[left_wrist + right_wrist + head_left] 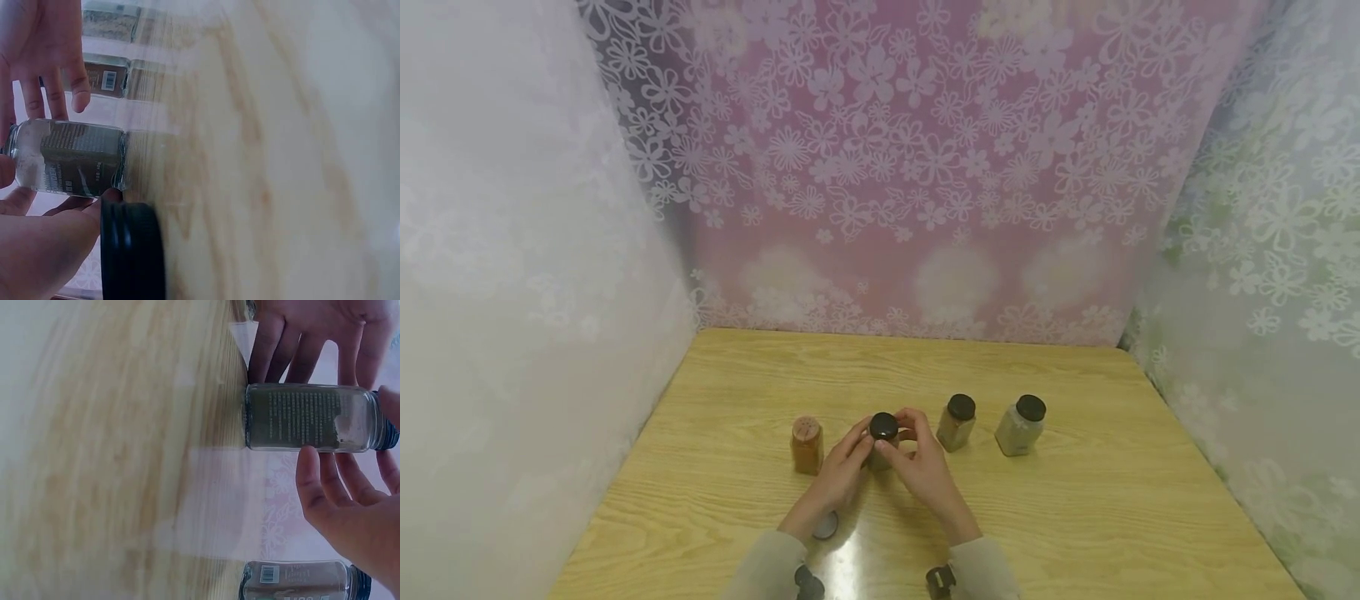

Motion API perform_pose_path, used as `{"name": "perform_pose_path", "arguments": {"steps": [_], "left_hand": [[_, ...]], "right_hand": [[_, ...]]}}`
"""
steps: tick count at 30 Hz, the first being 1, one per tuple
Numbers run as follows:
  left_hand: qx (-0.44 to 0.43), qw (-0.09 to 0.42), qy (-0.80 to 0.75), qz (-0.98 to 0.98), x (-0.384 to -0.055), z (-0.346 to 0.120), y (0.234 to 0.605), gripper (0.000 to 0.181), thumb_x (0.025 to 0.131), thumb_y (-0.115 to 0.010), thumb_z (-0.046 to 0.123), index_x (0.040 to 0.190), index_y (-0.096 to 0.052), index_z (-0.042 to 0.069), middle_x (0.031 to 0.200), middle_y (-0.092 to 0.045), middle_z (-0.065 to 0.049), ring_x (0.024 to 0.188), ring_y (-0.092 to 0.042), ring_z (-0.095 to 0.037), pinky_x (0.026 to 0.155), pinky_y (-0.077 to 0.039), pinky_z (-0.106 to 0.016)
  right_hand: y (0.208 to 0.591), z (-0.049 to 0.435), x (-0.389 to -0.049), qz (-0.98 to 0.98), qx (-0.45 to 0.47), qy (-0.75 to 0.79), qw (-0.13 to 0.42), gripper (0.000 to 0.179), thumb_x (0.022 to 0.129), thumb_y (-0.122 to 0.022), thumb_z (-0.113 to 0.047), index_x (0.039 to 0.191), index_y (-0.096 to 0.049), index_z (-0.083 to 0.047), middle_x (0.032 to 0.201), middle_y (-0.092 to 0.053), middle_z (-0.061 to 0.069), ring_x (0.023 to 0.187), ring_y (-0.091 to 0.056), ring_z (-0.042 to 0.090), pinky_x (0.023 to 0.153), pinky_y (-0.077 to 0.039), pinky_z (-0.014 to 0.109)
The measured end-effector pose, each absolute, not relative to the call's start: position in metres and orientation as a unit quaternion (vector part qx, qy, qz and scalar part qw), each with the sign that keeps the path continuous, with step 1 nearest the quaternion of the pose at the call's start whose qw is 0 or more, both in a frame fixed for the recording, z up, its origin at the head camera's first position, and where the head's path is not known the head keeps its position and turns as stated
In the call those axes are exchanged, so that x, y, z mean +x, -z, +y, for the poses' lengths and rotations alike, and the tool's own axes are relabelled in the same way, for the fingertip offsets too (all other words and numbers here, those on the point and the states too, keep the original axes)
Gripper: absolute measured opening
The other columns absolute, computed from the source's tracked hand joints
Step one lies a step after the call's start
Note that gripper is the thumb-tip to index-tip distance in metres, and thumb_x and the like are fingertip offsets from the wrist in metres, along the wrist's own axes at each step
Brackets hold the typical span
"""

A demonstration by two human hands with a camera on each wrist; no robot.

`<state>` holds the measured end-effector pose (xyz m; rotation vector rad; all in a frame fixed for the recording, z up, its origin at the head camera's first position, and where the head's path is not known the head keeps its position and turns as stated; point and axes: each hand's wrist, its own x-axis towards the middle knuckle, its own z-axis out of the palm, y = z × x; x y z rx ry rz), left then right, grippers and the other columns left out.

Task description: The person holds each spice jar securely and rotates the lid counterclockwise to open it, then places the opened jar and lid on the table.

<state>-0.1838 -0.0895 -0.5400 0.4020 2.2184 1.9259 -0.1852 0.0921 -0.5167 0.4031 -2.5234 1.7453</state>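
Between both hands stands a glass spice jar (300, 419) with dark contents and printed text; its black lid (883, 426) faces up. My left hand (842, 473) grips the jar's body from the left, fingers along its lower part in the left wrist view. My right hand (925, 471) pinches the lid from the right, its other fingers hanging beside the glass. Left of them stands a jar of orange-brown spice (807, 454) with its holed sifter top uncovered. A loose black lid (132, 250) lies on the table near my left wrist.
Two more spice jars with black lids, one brown jar (956, 429) and one pale jar (1019, 433), stand to the right on the wooden table (1090, 500). Flowered curtains (910, 167) close off the back and both sides.
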Motion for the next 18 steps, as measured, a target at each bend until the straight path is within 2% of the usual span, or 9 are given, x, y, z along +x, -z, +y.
{"name": "perform_pose_path", "arguments": {"steps": [4,9,12,18], "left_hand": [[0.135,0.087,-0.646,0.747,-0.1856,-0.0876,0.5396,0.055,0.116,-0.038,0.034,0.166,-0.032,0.011,0.168,-0.032,-0.028,0.152,-0.035,-0.055,0.119,-0.037,-0.067],[0.138,0.08,-0.64,0.751,-0.1884,-0.0855,0.5403,0.055,0.117,-0.037,0.033,0.166,-0.031,0.01,0.168,-0.031,-0.029,0.152,-0.034,-0.056,0.119,-0.036,-0.069],[0.137,0.082,-0.638,0.753,-0.1894,-0.0841,0.5414,0.055,0.117,-0.037,0.033,0.166,-0.03,0.01,0.167,-0.032,-0.03,0.152,-0.034,-0.056,0.12,-0.035,-0.069],[0.132,0.075,-0.635,0.757,-0.1896,-0.0842,0.541,0.053,0.117,-0.037,0.033,0.165,-0.034,0.012,0.167,-0.036,-0.028,0.151,-0.036,-0.054,0.119,-0.037,-0.067]], "right_hand": [[0.5169,0.0957,-0.1886,-0.812,0.139,-0.566,0.018,0.048,0.103,-0.07,-0.017,0.148,-0.051,-0.012,0.142,-0.06,0.016,0.121,-0.058,0.033,0.081,-0.05,0.025],[0.5172,0.1004,-0.1925,-0.812,0.15,-0.564,0.012,0.055,0.104,-0.069,-0.017,0.155,-0.048,-0.016,0.144,-0.059,0.016,0.124,-0.059,0.033,0.086,-0.052,0.029],[0.518,0.1007,-0.1941,-0.813,0.146,-0.563,0.013,0.059,0.101,-0.073,-0.021,0.153,-0.046,-0.017,0.143,-0.059,0.016,0.123,-0.059,0.033,0.086,-0.051,0.031],[0.5188,0.099,-0.195,-0.812,0.146,-0.565,0.016,0.049,0.102,-0.072,-0.021,0.145,-0.05,-0.012,0.14,-0.06,0.016,0.12,-0.058,0.033,0.083,-0.049,0.029]]}}
